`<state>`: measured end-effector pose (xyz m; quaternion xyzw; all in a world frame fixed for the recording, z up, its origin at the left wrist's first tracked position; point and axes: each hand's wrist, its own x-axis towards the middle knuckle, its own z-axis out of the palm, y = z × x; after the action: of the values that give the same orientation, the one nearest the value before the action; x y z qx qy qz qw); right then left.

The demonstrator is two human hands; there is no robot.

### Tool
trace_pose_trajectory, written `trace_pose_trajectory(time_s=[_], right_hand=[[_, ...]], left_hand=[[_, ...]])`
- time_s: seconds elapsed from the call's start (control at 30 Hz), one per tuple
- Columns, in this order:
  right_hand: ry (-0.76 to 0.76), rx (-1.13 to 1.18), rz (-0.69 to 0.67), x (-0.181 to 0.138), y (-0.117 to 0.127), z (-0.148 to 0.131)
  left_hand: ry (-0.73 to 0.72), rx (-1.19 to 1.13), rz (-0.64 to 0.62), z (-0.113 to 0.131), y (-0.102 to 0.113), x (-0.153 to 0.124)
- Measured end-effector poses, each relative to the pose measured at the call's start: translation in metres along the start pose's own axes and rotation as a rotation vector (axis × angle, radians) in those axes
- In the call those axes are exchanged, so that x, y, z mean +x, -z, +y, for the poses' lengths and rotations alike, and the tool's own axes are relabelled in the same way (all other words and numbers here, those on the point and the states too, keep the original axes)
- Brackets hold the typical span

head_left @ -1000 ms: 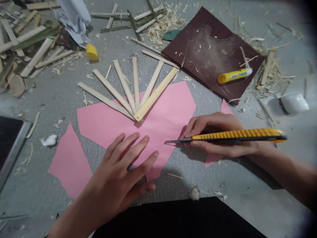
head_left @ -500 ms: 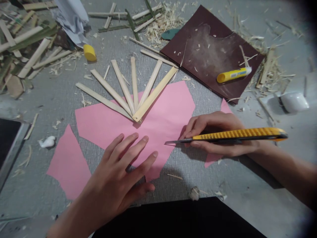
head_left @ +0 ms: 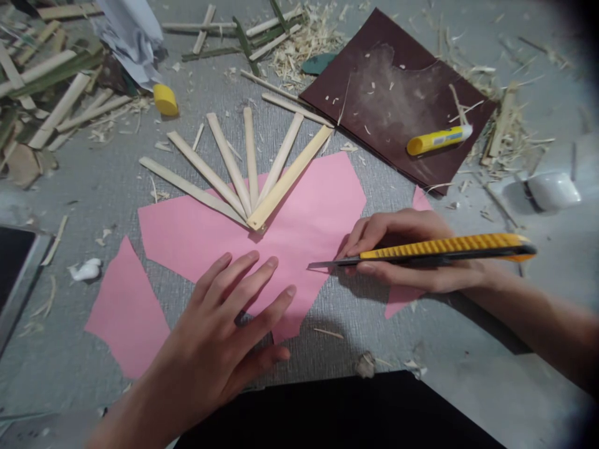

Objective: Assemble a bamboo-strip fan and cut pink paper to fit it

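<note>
We are resting our left hand [head_left: 229, 321] palm down, its fingers [head_left: 270, 316] spread and pointing forward and rightward, its thumb [head_left: 262, 363] apart, our left forearm [head_left: 150, 396] slanting in from the lower left. We are curling our right hand [head_left: 407, 223] into a thumb-and-finger grip, fingers pointing leftward, our right forearm [head_left: 528, 305] entering from the right.

the left hand [head_left: 234, 321] lies spread over pink paper [head_left: 304, 212]. the right hand [head_left: 407, 231] grips a yellow cutter [head_left: 444, 248], its blade [head_left: 322, 265] over the paper and pointing toward the left hand. beyond the left hand, wooden sticks [head_left: 253, 162] fan out from one end. past the right hand, a glue stick [head_left: 438, 140] lies on a dark red board [head_left: 374, 118]; left of the left hand lies a pink scrap [head_left: 124, 312].
</note>
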<state>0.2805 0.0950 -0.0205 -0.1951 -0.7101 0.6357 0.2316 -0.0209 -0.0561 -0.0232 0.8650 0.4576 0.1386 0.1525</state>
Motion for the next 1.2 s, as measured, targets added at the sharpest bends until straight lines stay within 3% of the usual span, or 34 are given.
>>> trace_pose_trajectory(time_s=[1.2], right_hand=[[-0.011,-0.068,-0.063,0.0012,0.0037,-0.0079]], left_hand=[[-0.002,0.005,0.006,-0.0013,-0.0012,0.0008]])
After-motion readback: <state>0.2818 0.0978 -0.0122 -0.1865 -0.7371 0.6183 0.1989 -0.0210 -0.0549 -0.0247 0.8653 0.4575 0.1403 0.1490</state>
